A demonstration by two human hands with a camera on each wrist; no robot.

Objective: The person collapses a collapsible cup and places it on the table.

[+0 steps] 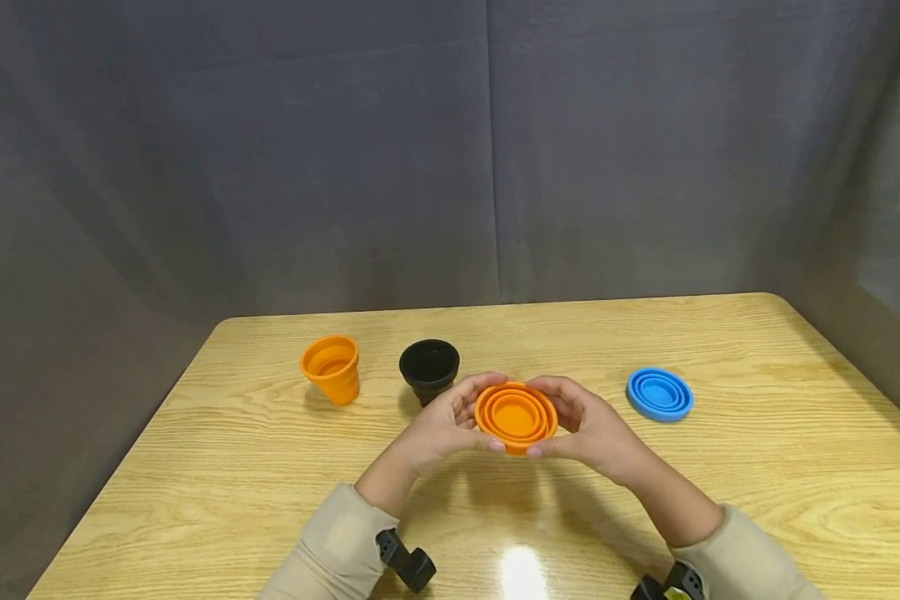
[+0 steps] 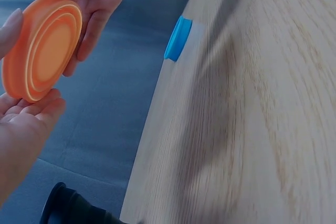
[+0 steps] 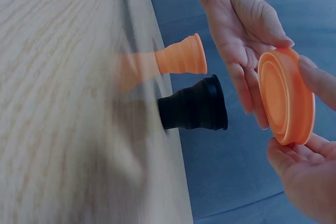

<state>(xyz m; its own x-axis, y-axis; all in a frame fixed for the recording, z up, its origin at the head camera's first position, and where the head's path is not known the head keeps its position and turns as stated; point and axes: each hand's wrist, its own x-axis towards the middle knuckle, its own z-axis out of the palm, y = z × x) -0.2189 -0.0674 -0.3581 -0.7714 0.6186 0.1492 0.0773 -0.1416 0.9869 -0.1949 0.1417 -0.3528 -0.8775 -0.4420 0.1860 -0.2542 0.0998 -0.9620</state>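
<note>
Between both hands, above the table, is a flattened orange collapsible cup (image 1: 516,416) with concentric rings facing up. My left hand (image 1: 444,423) pinches its left side, thumb at the near edge and fingers at the far edge. On the opposite side my right hand (image 1: 594,432) grips the rim the same way. In the left wrist view the flat underside of the orange cup (image 2: 51,51) shows, held well off the wood. A black collapsible cup (image 1: 429,367) stands expanded just behind my left hand, which partly hides its base.
An expanded orange cup (image 1: 332,369) stands at the back left of the wooden table (image 1: 217,500). To the right lies a flattened blue collapsible cup (image 1: 660,394). Grey curtains (image 1: 345,167) hang behind the table and along its sides.
</note>
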